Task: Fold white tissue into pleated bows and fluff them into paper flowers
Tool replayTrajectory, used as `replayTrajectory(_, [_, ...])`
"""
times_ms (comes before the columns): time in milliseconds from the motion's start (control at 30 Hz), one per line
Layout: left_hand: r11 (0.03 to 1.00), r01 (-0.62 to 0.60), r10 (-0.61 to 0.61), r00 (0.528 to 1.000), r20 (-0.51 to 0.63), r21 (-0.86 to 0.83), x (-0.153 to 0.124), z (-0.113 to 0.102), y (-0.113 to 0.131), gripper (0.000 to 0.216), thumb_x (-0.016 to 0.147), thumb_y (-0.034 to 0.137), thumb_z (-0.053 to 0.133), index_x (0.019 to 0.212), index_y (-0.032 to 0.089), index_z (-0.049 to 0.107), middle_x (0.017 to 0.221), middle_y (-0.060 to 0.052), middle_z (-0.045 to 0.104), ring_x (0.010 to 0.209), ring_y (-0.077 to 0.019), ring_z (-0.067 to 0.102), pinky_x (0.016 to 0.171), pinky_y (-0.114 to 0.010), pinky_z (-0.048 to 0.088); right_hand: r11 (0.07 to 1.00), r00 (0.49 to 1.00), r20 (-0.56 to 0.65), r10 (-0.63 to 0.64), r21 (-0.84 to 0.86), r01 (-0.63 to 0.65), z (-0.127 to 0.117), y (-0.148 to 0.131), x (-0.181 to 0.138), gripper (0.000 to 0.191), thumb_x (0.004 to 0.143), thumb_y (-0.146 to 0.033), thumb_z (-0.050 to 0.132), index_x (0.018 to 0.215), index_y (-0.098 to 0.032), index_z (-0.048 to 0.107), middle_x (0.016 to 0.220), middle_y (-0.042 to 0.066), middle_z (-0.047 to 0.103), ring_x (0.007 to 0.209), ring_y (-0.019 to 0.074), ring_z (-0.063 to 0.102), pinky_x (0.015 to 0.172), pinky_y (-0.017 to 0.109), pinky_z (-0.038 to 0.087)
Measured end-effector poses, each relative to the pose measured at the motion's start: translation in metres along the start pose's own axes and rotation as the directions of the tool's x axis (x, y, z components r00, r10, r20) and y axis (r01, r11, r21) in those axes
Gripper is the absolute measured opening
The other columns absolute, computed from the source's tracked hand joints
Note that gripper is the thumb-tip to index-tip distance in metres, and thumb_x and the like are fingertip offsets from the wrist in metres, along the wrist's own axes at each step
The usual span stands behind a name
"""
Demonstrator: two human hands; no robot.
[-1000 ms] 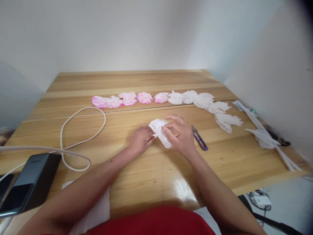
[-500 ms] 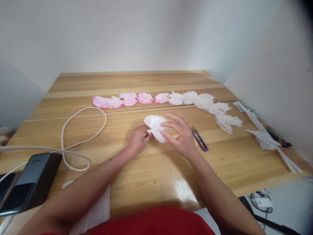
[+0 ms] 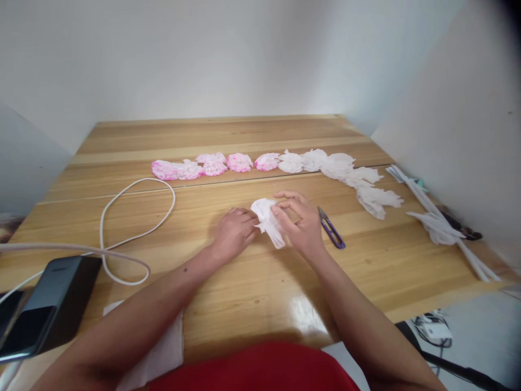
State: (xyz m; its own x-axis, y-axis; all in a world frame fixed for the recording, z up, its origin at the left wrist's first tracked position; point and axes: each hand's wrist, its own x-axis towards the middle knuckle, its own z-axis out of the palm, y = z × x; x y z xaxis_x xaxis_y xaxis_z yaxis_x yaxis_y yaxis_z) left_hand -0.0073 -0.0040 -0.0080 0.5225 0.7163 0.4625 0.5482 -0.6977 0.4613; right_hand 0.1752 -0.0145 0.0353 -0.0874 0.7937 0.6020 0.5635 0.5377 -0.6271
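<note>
Between my hands, over the middle of the table, is a white tissue paper flower [image 3: 266,214], gathered at its centre with ruffled layers fanning out. My left hand [image 3: 235,233] is closed on its left edge, fingertips partly hidden behind the paper. Thumb and fingers of my right hand [image 3: 300,222] pinch the layers on the right side. A pair of purple-handled thread snips [image 3: 331,228] lies just right of my right hand. Beyond, a row of pink-tipped paper flowers [image 3: 239,162] continues rightward into plain white paper flowers [image 3: 337,165].
A white cable [image 3: 101,217] loops across the left side, near a dark grey box-like device [image 3: 67,293]. White paper strips [image 3: 431,212] lie along the right edge. Folded white tissue [image 3: 163,347] sits under my left forearm. Walls stand behind and to the right.
The flower has turned and its fan looks narrower. My right fingers have closed in on its right side, and my left hand has shifted slightly right.
</note>
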Motion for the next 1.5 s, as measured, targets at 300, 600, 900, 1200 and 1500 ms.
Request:
replayTrajectory(300, [0.611, 0.39, -0.547, 0.837, -0.011, -0.689, 0.001, 0.013, -0.016, 0.022, 0.079, 0.032, 0.058, 0.076, 0.015, 0.073, 0.077, -0.003, 0.074, 0.082, -0.0216, 0.067, 0.075, -0.028, 0.05, 1.0, 0.998, -0.059, -0.001, 0.029, 0.002, -0.009, -0.005, 0.001, 0.014, 0.091, -0.026, 0.053, 0.09, -0.023, 0.066, 0.107, 0.006, 0.067, 0.102, 0.0224, 0.061, 0.092, 0.041, 0.045])
replayTrajectory(600, [0.474, 0.408, -0.566, 0.82, 0.085, -0.78, 0.004, 0.011, -0.012, 0.029, 0.071, 0.043, 0.068, 0.076, 0.015, 0.074, 0.081, -0.005, 0.075, 0.082, -0.0223, 0.068, 0.081, -0.032, 0.051, 0.999, 0.998, 0.04, -0.054, 0.002, 0.054, -0.005, -0.005, 0.001, 0.009, 0.086, -0.026, 0.061, 0.092, -0.025, 0.067, 0.113, 0.007, 0.065, 0.11, 0.0237, 0.059, 0.096, 0.044, 0.043])
replayTrajectory(900, [0.422, 0.438, -0.522, 0.833, 0.182, -0.794, 0.005, 0.003, -0.006, 0.035, 0.074, 0.048, 0.067, 0.077, 0.013, 0.071, 0.079, -0.006, 0.074, 0.076, -0.0198, 0.067, 0.075, -0.029, 0.052, 0.997, 0.997, -0.042, 0.072, 0.0, -0.072, -0.004, 0.005, 0.001, 0.008, 0.087, -0.025, 0.059, 0.081, -0.023, 0.064, 0.105, 0.006, 0.067, 0.102, 0.0223, 0.062, 0.092, 0.041, 0.045])
replayTrajectory(1200, [0.506, 0.422, -0.484, 0.861, 0.158, -0.752, 0.004, 0.007, -0.013, 0.034, 0.079, 0.045, 0.06, 0.079, 0.013, 0.072, 0.083, -0.006, 0.074, 0.079, -0.0201, 0.066, 0.078, -0.03, 0.05, 0.98, 0.98, -0.021, -0.197, -0.032, 0.196, -0.009, -0.007, 0.003, 0.009, 0.083, -0.018, 0.064, 0.087, -0.025, 0.069, 0.11, 0.007, 0.066, 0.107, 0.0247, 0.059, 0.093, 0.045, 0.046])
replayTrajectory(1500, [0.646, 0.364, -0.437, 0.897, 0.065, -0.672, 0.001, 0.016, -0.02, 0.026, 0.084, 0.032, 0.054, 0.082, 0.015, 0.073, 0.081, -0.003, 0.074, 0.079, -0.019, 0.065, 0.075, -0.027, 0.048, 0.977, 0.976, 0.065, -0.208, -0.029, 0.211, -0.006, -0.005, 0.004, 0.007, 0.081, -0.022, 0.067, 0.086, -0.026, 0.071, 0.115, 0.007, 0.066, 0.111, 0.0261, 0.058, 0.095, 0.048, 0.045])
